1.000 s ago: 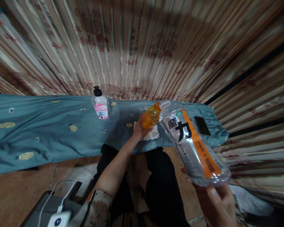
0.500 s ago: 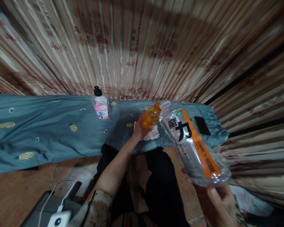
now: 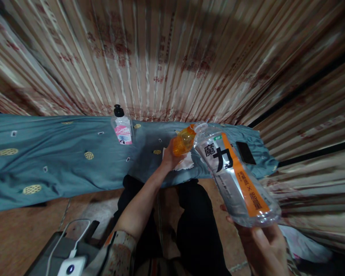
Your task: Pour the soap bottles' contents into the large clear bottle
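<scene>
My left hand (image 3: pixel 169 158) is wrapped round a small orange bottle (image 3: pixel 184 141), tilted with its mouth up to the right. Against that mouth rests the neck of a large clear plastic bottle (image 3: pixel 232 172) with an orange and white label. The large bottle slants, its base toward me, and my right hand (image 3: pixel 264 245) grips it near the bottom. Whether liquid passes between the two mouths I cannot tell. Under the orange bottle lies a white tissue (image 3: pixel 185 164), partly covered by my left hand.
A clear pump bottle (image 3: pixel 122 128) with a black top and pink label stands on the blue-green cloth (image 3: pixel 66 153). A dark phone (image 3: pixel 245 152) lies at the right. Pleated curtains (image 3: pixel 161 57) hang behind. A white device (image 3: pixel 71 266) with a cable sits at lower left.
</scene>
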A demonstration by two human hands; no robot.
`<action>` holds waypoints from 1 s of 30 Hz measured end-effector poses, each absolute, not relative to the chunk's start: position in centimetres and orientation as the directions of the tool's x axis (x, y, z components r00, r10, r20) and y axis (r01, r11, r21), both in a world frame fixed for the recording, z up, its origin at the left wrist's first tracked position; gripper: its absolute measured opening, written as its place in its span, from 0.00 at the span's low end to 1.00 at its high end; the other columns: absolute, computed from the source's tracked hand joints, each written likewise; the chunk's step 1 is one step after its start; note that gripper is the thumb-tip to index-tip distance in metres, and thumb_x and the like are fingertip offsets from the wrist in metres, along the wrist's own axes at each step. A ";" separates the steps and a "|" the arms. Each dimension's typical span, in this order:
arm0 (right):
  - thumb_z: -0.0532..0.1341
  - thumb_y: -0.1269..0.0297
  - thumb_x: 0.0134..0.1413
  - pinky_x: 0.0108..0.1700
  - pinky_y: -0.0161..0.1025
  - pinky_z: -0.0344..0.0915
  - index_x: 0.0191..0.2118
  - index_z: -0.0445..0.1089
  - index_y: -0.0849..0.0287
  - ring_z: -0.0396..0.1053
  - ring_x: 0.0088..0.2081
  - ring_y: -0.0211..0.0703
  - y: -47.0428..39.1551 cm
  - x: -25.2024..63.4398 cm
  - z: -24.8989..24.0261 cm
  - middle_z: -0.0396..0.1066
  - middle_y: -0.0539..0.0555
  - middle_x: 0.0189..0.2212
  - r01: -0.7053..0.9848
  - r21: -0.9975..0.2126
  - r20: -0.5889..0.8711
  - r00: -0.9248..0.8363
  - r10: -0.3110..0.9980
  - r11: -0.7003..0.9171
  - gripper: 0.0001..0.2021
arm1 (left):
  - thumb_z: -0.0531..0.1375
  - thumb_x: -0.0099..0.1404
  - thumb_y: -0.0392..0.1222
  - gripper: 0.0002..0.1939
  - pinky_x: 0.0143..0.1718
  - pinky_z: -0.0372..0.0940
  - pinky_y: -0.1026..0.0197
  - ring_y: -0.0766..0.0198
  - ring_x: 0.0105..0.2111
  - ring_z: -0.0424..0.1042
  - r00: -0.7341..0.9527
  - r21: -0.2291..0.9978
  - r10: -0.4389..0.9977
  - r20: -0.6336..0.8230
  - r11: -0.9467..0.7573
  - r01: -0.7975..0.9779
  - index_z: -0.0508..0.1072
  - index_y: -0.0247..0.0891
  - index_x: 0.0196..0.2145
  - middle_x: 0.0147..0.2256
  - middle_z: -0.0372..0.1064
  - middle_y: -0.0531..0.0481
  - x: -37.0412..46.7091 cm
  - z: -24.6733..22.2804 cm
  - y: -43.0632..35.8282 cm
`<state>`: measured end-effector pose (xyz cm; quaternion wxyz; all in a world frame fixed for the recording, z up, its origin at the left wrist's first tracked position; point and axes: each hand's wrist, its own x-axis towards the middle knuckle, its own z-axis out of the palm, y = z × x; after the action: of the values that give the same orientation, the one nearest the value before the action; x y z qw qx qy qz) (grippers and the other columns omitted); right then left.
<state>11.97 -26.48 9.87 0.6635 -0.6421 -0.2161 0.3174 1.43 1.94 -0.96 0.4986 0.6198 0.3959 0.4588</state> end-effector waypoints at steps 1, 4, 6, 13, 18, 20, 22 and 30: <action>0.73 0.53 0.52 0.45 0.60 0.77 0.51 0.75 0.55 0.82 0.39 0.61 -26.5 12.0 9.9 0.83 0.61 0.41 -0.141 -0.990 -0.122 0.706 0.698 -0.031 0.23 | 0.72 0.48 0.31 0.34 0.48 0.71 0.52 0.54 0.44 0.77 0.265 0.982 0.949 0.172 -0.187 0.032 0.67 0.38 0.51 0.47 0.77 0.45 1.4 -1.0 1.9; 0.72 0.52 0.55 0.45 0.60 0.76 0.50 0.75 0.52 0.81 0.41 0.62 -26.5 12.0 9.8 0.84 0.60 0.40 -0.125 -0.992 -0.103 0.681 0.725 -0.023 0.19 | 0.72 0.48 0.30 0.32 0.46 0.71 0.54 0.54 0.43 0.77 0.261 0.982 0.950 0.172 -0.186 0.031 0.67 0.38 0.50 0.46 0.78 0.45 1.5 -1.0 1.9; 0.70 0.53 0.57 0.45 0.61 0.76 0.51 0.75 0.52 0.81 0.42 0.63 -26.6 12.2 9.7 0.84 0.60 0.40 -0.123 -0.992 -0.093 0.662 0.744 -0.015 0.18 | 0.72 0.48 0.30 0.32 0.46 0.71 0.55 0.54 0.43 0.77 0.253 0.981 0.952 0.172 -0.188 0.042 0.67 0.38 0.50 0.46 0.78 0.45 1.5 -1.1 1.9; 0.71 0.52 0.56 0.46 0.61 0.76 0.51 0.75 0.52 0.81 0.43 0.64 -26.7 12.2 9.8 0.84 0.60 0.41 -0.120 -0.992 -0.106 0.667 0.738 -0.034 0.20 | 0.73 0.47 0.34 0.34 0.48 0.71 0.52 0.54 0.44 0.77 0.261 0.982 0.951 0.167 -0.185 0.047 0.68 0.40 0.51 0.46 0.77 0.47 1.4 -1.2 2.0; 0.71 0.54 0.55 0.47 0.62 0.75 0.52 0.74 0.51 0.81 0.43 0.63 -26.6 12.0 9.9 0.83 0.58 0.42 -0.127 -0.992 -0.105 0.676 0.730 -0.025 0.20 | 0.72 0.49 0.30 0.33 0.49 0.71 0.52 0.54 0.44 0.76 0.267 0.982 0.949 0.165 -0.184 0.047 0.67 0.38 0.51 0.47 0.77 0.43 1.4 -1.1 1.9; 0.71 0.54 0.56 0.47 0.62 0.75 0.52 0.75 0.51 0.81 0.43 0.62 -26.5 12.0 10.0 0.83 0.58 0.41 -0.121 -0.993 -0.090 0.673 0.734 -0.011 0.19 | 0.72 0.49 0.30 0.33 0.49 0.71 0.51 0.53 0.45 0.76 0.273 0.983 0.949 0.156 -0.175 0.048 0.67 0.38 0.51 0.48 0.77 0.42 1.4 -1.0 1.9; 0.71 0.54 0.57 0.46 0.60 0.75 0.52 0.75 0.51 0.81 0.42 0.61 -26.4 12.0 10.0 0.83 0.58 0.42 -0.108 -0.994 -0.073 0.671 0.738 0.000 0.19 | 0.72 0.49 0.30 0.32 0.49 0.71 0.51 0.53 0.45 0.76 0.275 0.984 0.950 0.149 -0.169 0.049 0.66 0.38 0.51 0.49 0.77 0.42 1.5 -1.0 1.9; 0.73 0.53 0.53 0.47 0.56 0.75 0.50 0.75 0.52 0.82 0.40 0.58 -26.4 11.9 10.3 0.83 0.57 0.41 -0.121 -0.992 -0.113 0.690 0.715 -0.039 0.20 | 0.71 0.49 0.32 0.31 0.49 0.72 0.51 0.53 0.45 0.77 0.268 0.978 0.948 0.170 -0.196 0.072 0.67 0.38 0.50 0.48 0.77 0.43 1.4 -0.8 1.8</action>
<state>11.94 -26.43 10.26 0.6540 -0.6460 -0.2297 0.3197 1.44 1.81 -0.82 0.4878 0.6292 0.4053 0.4494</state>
